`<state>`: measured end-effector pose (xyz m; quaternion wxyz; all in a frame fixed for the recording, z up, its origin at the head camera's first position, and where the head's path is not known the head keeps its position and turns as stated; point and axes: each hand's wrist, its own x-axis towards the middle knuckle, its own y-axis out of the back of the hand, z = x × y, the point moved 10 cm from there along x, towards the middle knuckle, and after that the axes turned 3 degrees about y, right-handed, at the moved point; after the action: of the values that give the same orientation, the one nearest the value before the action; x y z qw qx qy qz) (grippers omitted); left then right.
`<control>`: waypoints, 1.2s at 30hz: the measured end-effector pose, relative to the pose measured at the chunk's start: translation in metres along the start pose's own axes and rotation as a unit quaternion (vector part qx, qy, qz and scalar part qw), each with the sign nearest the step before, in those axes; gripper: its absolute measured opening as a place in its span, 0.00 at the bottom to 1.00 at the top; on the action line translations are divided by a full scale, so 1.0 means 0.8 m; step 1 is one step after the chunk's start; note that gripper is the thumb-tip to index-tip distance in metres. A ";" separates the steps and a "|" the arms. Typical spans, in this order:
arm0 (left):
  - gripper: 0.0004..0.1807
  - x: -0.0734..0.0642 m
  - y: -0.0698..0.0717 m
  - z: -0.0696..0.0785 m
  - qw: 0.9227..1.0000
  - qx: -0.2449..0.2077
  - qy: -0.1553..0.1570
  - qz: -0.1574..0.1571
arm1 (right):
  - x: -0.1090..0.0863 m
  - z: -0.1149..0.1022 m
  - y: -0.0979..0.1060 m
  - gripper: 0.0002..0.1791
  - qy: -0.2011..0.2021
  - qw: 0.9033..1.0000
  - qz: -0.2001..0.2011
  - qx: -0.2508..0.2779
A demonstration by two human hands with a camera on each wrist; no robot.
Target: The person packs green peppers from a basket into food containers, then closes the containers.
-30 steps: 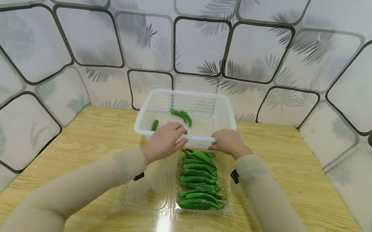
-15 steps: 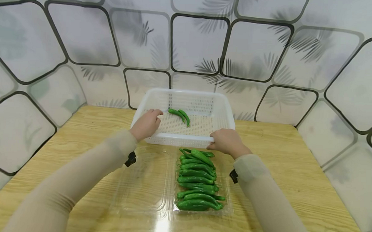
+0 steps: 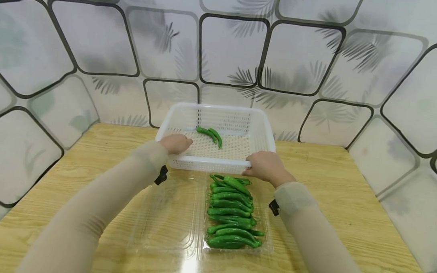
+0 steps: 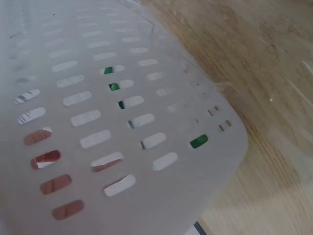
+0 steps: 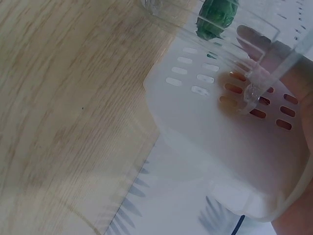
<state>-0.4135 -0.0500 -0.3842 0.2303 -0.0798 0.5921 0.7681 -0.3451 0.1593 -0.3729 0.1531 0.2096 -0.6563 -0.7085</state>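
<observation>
A white slotted plastic basket (image 3: 210, 164) stands at the back of the table. My right hand (image 3: 265, 167) grips its front rim near the right corner; in the right wrist view a thumb shows outside the slotted wall. My left hand (image 3: 176, 144) reaches over the left front corner into the basket, its fingertips turned down and hidden in the head view. Through the slots in the left wrist view show bits of skin and a green pepper (image 4: 199, 141) near the corner. Two green peppers (image 3: 215, 137) lie on the basket floor to the right of the left hand.
A clear plastic clamshell box (image 3: 172, 215) lies open in front of the basket. Its right half holds several green peppers (image 3: 230, 213) stacked in rows. Behind the wooden table (image 3: 328, 204) stands a patterned wall covering (image 3: 232, 52).
My left hand has moved left from the basket's front rim and dipped into its left front corner. The pepper seen there earlier is covered in the head view. My right hand keeps its grip.
</observation>
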 end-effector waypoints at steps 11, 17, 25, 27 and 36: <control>0.29 0.003 -0.008 -0.005 0.999 0.007 0.021 -0.024 | 0.001 -0.003 0.001 0.16 0.006 1.000 0.008 -0.004; 0.27 0.006 -0.013 -0.002 0.999 0.031 0.011 -0.032 | -0.001 -0.003 0.004 0.16 0.009 1.000 0.011 -0.006; 0.27 0.006 -0.020 -0.004 0.998 0.029 0.022 -0.057 | -0.002 -0.003 0.003 0.16 0.009 1.000 0.011 -0.002; 0.27 0.006 -0.022 -0.004 0.997 0.026 0.025 -0.063 | -0.001 -0.002 0.002 0.16 0.008 1.000 0.010 -0.001; 0.23 0.009 -0.020 0.000 0.998 0.029 0.002 -0.053 | -0.002 -0.001 0.003 0.16 0.007 1.000 0.014 0.002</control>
<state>-0.4127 -0.0451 -0.4006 0.2718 -0.1065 0.6094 0.7371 -0.3433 0.1594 -0.3702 0.1676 0.2060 -0.6593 -0.7035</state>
